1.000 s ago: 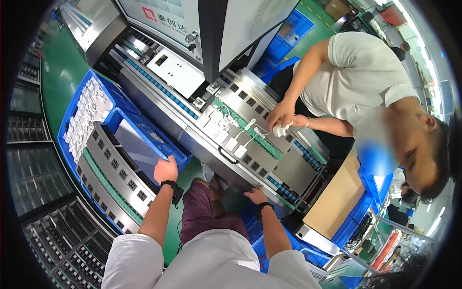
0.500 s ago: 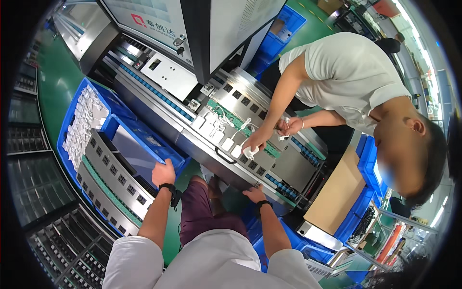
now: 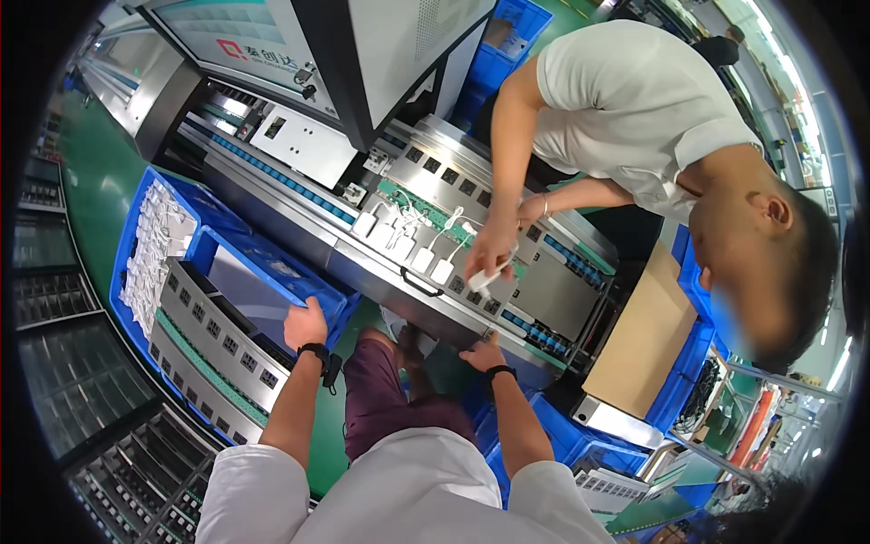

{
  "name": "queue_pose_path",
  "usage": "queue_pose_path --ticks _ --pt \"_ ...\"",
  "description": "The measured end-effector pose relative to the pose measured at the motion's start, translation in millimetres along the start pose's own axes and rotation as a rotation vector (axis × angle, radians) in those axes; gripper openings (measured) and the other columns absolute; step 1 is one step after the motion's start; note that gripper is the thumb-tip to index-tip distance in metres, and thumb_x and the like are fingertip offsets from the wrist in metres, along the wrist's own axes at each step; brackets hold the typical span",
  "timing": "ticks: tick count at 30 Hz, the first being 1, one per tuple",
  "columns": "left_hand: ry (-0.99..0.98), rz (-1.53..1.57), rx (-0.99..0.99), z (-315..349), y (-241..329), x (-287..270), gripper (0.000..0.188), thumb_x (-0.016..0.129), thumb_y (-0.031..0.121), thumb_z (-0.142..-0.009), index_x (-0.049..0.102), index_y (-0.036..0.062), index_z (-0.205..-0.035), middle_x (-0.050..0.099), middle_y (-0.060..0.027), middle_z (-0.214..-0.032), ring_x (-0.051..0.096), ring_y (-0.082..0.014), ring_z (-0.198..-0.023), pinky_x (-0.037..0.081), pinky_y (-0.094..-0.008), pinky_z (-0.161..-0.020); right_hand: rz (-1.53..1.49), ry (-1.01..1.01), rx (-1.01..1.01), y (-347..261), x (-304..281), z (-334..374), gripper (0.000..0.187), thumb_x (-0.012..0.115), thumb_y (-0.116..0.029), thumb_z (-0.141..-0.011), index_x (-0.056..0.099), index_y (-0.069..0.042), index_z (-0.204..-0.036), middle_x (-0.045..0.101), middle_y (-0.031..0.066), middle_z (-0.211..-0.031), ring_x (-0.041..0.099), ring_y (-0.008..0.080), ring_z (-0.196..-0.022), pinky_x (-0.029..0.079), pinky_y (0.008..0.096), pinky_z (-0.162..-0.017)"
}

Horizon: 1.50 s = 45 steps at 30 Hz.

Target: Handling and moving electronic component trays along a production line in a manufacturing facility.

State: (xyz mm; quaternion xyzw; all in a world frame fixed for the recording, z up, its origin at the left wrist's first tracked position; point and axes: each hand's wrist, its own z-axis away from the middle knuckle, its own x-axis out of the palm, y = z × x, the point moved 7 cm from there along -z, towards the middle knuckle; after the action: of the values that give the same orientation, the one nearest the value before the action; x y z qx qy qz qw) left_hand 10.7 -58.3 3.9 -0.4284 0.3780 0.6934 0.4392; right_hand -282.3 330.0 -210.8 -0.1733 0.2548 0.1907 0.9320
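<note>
A socketed panel point(image 3: 205, 339) lies left of the left hand point(image 3: 305, 324), whose fingers curl over a blue bin's point(image 3: 272, 279) rim. White chargers point(image 3: 422, 260) sit on the metal line point(image 3: 381, 283); the right hand point(image 3: 481, 353) touches its near edge, finger spread unclear. Beyond, a co-worker's hand point(image 3: 492, 248) holds a white adapter point(image 3: 484, 280).

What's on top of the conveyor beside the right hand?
A metal socket tray lies on the conveyor, with white adapters and tangled white cables on its left part. The tray's surface beneath them is covered; the machine housing hides the stretch behind it.
</note>
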Motion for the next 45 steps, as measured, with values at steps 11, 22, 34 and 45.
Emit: queue_pose_path --ticks 11,22,34,45 --pt "0.013 -0.014 0.007 -5.6 -3.0 5.9 0.054 0.048 0.047 -0.088 0.074 0.0012 -0.097 0.072 -0.0269 -0.097 0.068 -0.0478 -0.096 0.053 -0.0552 -0.086 0.092 -0.030 0.027 -18.7 -13.9 19.4 0.071 0.062 -0.062 -0.083 0.070 -0.008 -0.128 0.044 0.0319 -0.150 0.026 0.0527 -0.147 0.026 0.0461 -0.123" --pt "0.027 -0.011 0.010 -1.8 0.7 1.7 0.054 0.048 0.048 -0.088 0.074 0.0003 -0.096 0.072 -0.0284 -0.098 0.069 -0.0476 -0.095 0.054 -0.0550 -0.085 0.092 -0.168 0.098 -26.0 -16.7 25.3 0.079 0.060 -0.062 -0.084 0.059 -0.008 -0.142 0.001 0.0348 -0.165 0.029 0.0478 -0.149 0.031 0.0467 -0.120" --pt "0.024 -0.018 -0.006 -3.7 -2.2 4.2 0.054 0.050 0.048 -0.088 0.073 0.0002 -0.097 0.072 -0.0279 -0.097 0.069 -0.0474 -0.095 0.053 -0.0551 -0.085 0.125 -0.208 0.099 -19.5 -7.1 13.4 0.079 0.061 -0.062 -0.082 0.060 -0.011 -0.142 -0.001 0.0347 -0.165 0.030 0.0458 -0.149 0.034 0.0466 -0.119" --pt "0.032 -0.035 0.002 -7.0 -4.5 9.3 0.055 0.048 0.048 -0.088 0.073 0.0006 -0.098 0.072 -0.0276 -0.098 0.068 -0.0475 -0.096 0.053 -0.0556 -0.085 0.137 -0.194 0.098 -16.4 -3.7 9.5 0.077 0.063 -0.062 -0.082 0.061 -0.012 -0.140 -0.001 0.0334 -0.165 0.034 0.0461 -0.147 0.037 0.0472 -0.117"
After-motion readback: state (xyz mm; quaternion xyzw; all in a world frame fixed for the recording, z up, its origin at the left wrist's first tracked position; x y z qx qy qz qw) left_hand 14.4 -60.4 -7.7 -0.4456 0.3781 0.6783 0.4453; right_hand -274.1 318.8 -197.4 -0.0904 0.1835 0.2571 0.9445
